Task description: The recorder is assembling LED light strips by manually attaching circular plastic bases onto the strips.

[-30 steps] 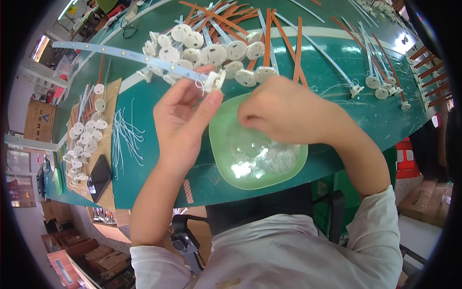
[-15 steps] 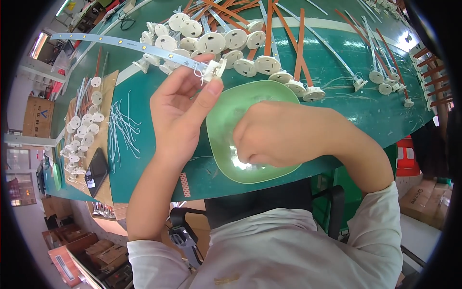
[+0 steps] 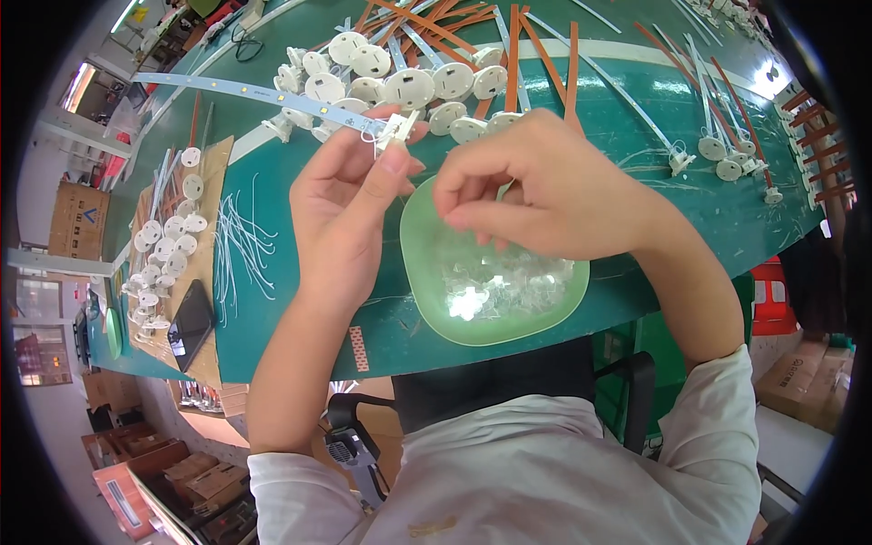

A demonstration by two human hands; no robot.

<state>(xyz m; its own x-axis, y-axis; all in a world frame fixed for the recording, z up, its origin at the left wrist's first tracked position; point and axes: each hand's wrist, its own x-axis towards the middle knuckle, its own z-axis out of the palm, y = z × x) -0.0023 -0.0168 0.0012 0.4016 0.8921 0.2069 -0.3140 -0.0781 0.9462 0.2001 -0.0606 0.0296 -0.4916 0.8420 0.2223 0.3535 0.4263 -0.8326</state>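
My left hand (image 3: 350,204) is closed on an LED strip (image 3: 263,93) by its white plastic end cap (image 3: 394,130), the strip reaching out to the upper left. Thin white wire loops beside the cap. Above a green bowl (image 3: 420,295), my right hand (image 3: 545,186) has thumb and forefinger pinched together; whatever sits between them is too small or hidden to name. Many small clear plastic pieces (image 3: 509,289) lie in the bowl. Just beyond both hands is a pile of round white end caps (image 3: 409,88) on strips.
Cut white wires (image 3: 241,245) lie left of my left arm. A phone (image 3: 191,325) and more capped strips (image 3: 163,245) rest on a cardboard sheet (image 3: 207,195). Further capped strips (image 3: 727,154) lie at the far right. A small pink patterned strip (image 3: 357,350) is near the table's front edge.
My right hand has risen out of the bowl and moved up toward my left hand, uncovering the clear pieces. My left hand still holds the strip, nearly in place.
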